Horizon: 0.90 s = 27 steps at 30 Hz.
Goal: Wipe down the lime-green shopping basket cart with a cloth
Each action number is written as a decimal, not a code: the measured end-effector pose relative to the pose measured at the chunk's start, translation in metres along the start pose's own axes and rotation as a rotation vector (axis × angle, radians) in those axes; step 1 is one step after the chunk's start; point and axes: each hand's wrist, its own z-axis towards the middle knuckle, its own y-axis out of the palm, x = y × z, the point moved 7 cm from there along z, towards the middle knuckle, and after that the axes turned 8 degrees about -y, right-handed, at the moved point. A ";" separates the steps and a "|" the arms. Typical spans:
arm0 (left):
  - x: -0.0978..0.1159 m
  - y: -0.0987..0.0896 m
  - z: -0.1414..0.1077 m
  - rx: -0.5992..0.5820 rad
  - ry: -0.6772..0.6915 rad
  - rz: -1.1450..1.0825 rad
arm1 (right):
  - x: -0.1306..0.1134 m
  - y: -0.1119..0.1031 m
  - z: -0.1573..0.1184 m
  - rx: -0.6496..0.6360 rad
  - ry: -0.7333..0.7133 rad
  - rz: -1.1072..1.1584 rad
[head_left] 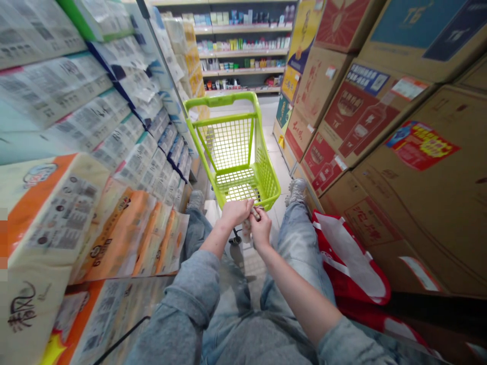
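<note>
A lime-green plastic shopping cart (262, 172) stands in a narrow aisle right in front of me, its basket holding nothing. My left hand (236, 211) and my right hand (261, 229) meet at the cart's near edge, fingers curled around a small brownish object (255, 213) between them. What that object is cannot be made out. My legs in light jeans stretch out on both sides of the cart, shoes resting near its base.
Shelves of wrapped tissue packs (95, 167) line the left. Stacked cardboard boxes (399, 132) wall the right. A red and white bag (348, 253) lies by my right leg. Product shelves (243, 45) close the aisle's far end.
</note>
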 end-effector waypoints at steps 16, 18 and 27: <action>-0.008 0.000 0.011 -0.048 0.045 0.092 | 0.015 -0.035 0.041 0.160 0.026 0.003; -0.003 0.001 0.010 -0.035 0.099 0.130 | 0.013 -0.015 0.026 0.076 0.020 0.028; 0.001 -0.002 0.006 0.000 0.143 0.148 | 0.011 -0.015 0.028 0.022 0.035 0.027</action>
